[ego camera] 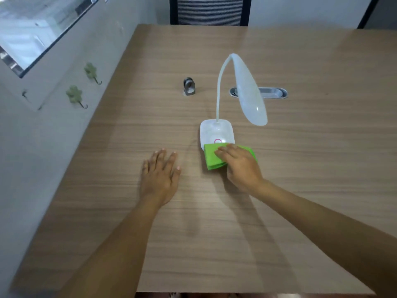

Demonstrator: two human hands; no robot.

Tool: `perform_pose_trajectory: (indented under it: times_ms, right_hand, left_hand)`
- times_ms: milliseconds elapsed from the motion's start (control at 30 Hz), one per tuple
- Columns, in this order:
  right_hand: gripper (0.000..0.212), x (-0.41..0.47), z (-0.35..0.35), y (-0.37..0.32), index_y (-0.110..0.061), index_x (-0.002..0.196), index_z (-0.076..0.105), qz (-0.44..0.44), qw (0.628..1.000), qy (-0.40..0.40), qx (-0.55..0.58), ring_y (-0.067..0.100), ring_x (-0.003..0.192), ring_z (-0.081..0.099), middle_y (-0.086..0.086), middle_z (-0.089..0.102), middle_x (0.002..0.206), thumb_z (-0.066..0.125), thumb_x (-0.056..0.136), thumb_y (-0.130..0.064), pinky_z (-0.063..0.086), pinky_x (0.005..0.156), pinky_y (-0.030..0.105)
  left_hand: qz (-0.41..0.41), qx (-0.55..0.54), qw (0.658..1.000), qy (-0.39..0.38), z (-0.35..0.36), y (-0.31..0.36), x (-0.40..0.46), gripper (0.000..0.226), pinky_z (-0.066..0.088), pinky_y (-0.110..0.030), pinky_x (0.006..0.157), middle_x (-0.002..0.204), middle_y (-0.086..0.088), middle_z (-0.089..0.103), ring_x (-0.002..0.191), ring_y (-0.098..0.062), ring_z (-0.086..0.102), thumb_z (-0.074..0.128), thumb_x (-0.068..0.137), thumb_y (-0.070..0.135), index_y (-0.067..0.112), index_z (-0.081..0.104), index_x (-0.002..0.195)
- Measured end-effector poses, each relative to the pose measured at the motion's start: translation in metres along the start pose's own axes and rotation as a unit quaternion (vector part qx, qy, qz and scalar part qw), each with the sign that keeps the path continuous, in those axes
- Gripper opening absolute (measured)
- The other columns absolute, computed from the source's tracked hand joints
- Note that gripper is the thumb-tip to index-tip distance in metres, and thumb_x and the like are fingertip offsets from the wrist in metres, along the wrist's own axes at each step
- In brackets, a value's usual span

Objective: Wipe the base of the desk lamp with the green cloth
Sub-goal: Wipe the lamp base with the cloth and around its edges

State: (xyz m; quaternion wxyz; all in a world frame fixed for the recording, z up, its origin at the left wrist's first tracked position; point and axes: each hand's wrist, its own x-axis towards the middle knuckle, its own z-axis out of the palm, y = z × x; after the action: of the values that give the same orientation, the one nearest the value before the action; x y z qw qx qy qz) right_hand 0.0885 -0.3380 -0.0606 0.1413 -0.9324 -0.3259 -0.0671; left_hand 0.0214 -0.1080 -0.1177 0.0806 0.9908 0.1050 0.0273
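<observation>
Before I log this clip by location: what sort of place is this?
Probably an office or meeting room. The wooden desk has a built-in cable grommet, a mesh-backed office chair stands at its far side, and an interior window is set in the wall on the left.

I see the right hand (240, 166) flat on the folded green cloth (211, 157), cloth's far edge overlapping the near edge of the lamp base (216, 132). Left hand (160, 175) spread flat on the table (311, 168), well left of the base. White lamp head (249, 91) droops right. Small metal clip (189, 86) stands beyond, left of a cable grommet (272, 92).
</observation>
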Motion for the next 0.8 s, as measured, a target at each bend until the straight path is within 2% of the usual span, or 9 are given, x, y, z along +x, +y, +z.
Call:
perform_pose_trajectory:
  times_ms: [167, 233, 300, 400, 500, 600, 667, 733, 800]
  right_hand:
    - [0.050, 0.002, -0.013, -0.009, -0.006, 0.099, 0.073, -0.012, 0.999, 0.040, 0.005, 0.032, 0.094, 0.072, 0.010, 0.076, 0.103, 0.038, 0.063, -0.007, 0.060, 0.070, 0.036]
    - [0.043, 0.031, -0.018, -0.009, -0.004, 0.097, 0.072, 0.027, 0.999, 0.040, -0.006, 0.034, 0.089, 0.072, 0.013, 0.076, 0.101, 0.053, 0.058, -0.001, 0.061, 0.067, 0.038]
    - [0.041, 0.058, -0.020, -0.013, -0.004, 0.101, 0.071, 0.067, 0.997, 0.013, -0.027, 0.034, 0.097, 0.069, 0.015, 0.073, 0.109, 0.065, 0.061, 0.003, 0.058, 0.074, 0.040]
    - [0.040, 0.079, -0.014, -0.022, -0.005, 0.121, 0.059, 0.091, 0.991, -0.081, -0.062, 0.032, 0.123, 0.050, 0.012, 0.058, 0.134, 0.057, 0.081, -0.003, 0.042, 0.095, 0.042]
    - [0.038, 0.074, 0.001, -0.024, -0.009, 0.127, 0.054, 0.084, 0.984, -0.111, -0.115, 0.033, 0.125, 0.044, 0.009, 0.053, 0.138, 0.049, 0.090, -0.015, 0.037, 0.097, 0.042]
    - [0.038, 0.048, 0.006, -0.029, -0.013, 0.104, 0.071, 0.048, 0.984, -0.100, -0.142, 0.032, 0.095, 0.066, 0.007, 0.073, 0.111, 0.051, 0.072, -0.011, 0.054, 0.075, 0.035]
    - [0.039, 0.026, 0.010, -0.032, -0.016, 0.088, 0.076, 0.002, 0.987, -0.063, -0.150, 0.029, 0.077, 0.071, 0.002, 0.078, 0.092, 0.047, 0.062, -0.014, 0.057, 0.062, 0.029]
    - [0.045, 0.017, 0.008, -0.035, -0.016, 0.084, 0.076, -0.018, 0.991, -0.042, -0.129, 0.028, 0.074, 0.071, 0.000, 0.078, 0.087, 0.036, 0.063, -0.015, 0.056, 0.059, 0.028]
    - [0.040, 0.028, 0.001, -0.036, -0.016, 0.084, 0.075, 0.008, 0.992, -0.016, -0.123, 0.028, 0.075, 0.071, -0.001, 0.077, 0.087, 0.040, 0.064, -0.013, 0.055, 0.057, 0.027]
  left_hand:
    - [0.000, 0.005, 1.000, 0.001, 0.000, 0.000, 0.000, 0.064, 0.019, -0.048, 0.117, 0.156, -0.006, 0.033, 0.146, -0.027, 0.025, 0.016, 0.089, 0.051, 0.030, 0.035, 0.146]
    - [0.000, 0.003, 1.000, 0.006, 0.000, -0.001, 0.000, 0.063, 0.019, -0.048, 0.117, 0.156, -0.006, 0.035, 0.146, -0.026, 0.026, 0.018, 0.089, 0.050, 0.030, 0.037, 0.146]
    - [0.002, -0.002, 1.000, 0.013, 0.000, -0.001, 0.000, 0.062, 0.021, -0.049, 0.116, 0.155, -0.007, 0.037, 0.145, -0.027, 0.029, 0.020, 0.090, 0.050, 0.030, 0.039, 0.145]
    - [0.003, -0.003, 1.000, 0.007, 0.000, 0.000, 0.000, 0.062, 0.020, -0.048, 0.116, 0.156, -0.006, 0.034, 0.146, -0.027, 0.027, 0.019, 0.089, 0.050, 0.031, 0.036, 0.146]
    - [0.004, 0.005, 1.000, 0.009, 0.001, -0.001, 0.000, 0.062, 0.020, -0.048, 0.116, 0.156, -0.006, 0.035, 0.146, -0.027, 0.027, 0.018, 0.089, 0.051, 0.031, 0.036, 0.146]
    - [0.001, -0.002, 1.000, 0.008, 0.001, -0.001, 0.001, 0.062, 0.020, -0.048, 0.116, 0.156, -0.006, 0.035, 0.146, -0.026, 0.027, 0.019, 0.090, 0.051, 0.031, 0.037, 0.145]
    - [0.000, -0.006, 1.000, 0.007, 0.001, -0.001, 0.001, 0.062, 0.019, -0.048, 0.116, 0.156, -0.006, 0.034, 0.146, -0.026, 0.026, 0.018, 0.089, 0.051, 0.031, 0.036, 0.145]
    - [-0.001, -0.005, 1.000, 0.003, 0.001, -0.001, 0.001, 0.063, 0.018, -0.047, 0.117, 0.157, -0.005, 0.033, 0.147, -0.026, 0.025, 0.017, 0.089, 0.051, 0.031, 0.035, 0.146]
    - [-0.001, -0.008, 1.000, 0.005, 0.001, -0.001, 0.001, 0.063, 0.019, -0.047, 0.116, 0.156, -0.006, 0.034, 0.146, -0.026, 0.026, 0.018, 0.089, 0.051, 0.031, 0.035, 0.146]
